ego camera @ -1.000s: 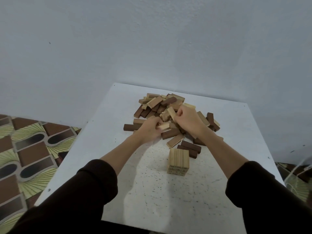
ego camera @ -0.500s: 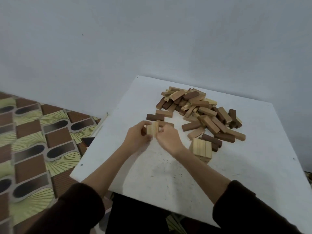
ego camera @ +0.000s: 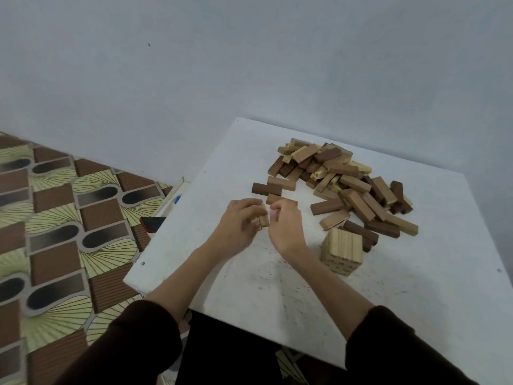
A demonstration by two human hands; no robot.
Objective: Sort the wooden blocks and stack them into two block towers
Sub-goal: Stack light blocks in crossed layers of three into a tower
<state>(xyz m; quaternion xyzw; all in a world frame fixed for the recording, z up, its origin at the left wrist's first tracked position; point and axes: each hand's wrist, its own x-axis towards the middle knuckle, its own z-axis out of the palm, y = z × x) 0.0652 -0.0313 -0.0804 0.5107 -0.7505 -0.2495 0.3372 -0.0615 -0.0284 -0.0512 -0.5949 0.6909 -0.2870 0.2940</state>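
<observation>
A loose heap of light and dark wooden blocks (ego camera: 344,182) lies on the far middle of the white table (ego camera: 416,287). In front of the heap stands a short tower of light blocks (ego camera: 342,251). My left hand (ego camera: 238,226) and my right hand (ego camera: 286,226) meet left of the tower, just above the table. Between them are a few light blocks (ego camera: 263,218), held together; my left fingers curl round them. My right hand's fingers are curled against the blocks' right side, but its grip is hidden.
A dark block (ego camera: 266,189) and two lighter ones (ego camera: 281,183) lie apart just beyond my hands. The table's left edge is near my left hand, with patterned floor (ego camera: 69,218) below it. A dark phone-like object (ego camera: 152,223) lies on the floor by that edge.
Both hands have drawn back from the heap with light blocks and come together left of the tower. The view has swung left, showing more floor.
</observation>
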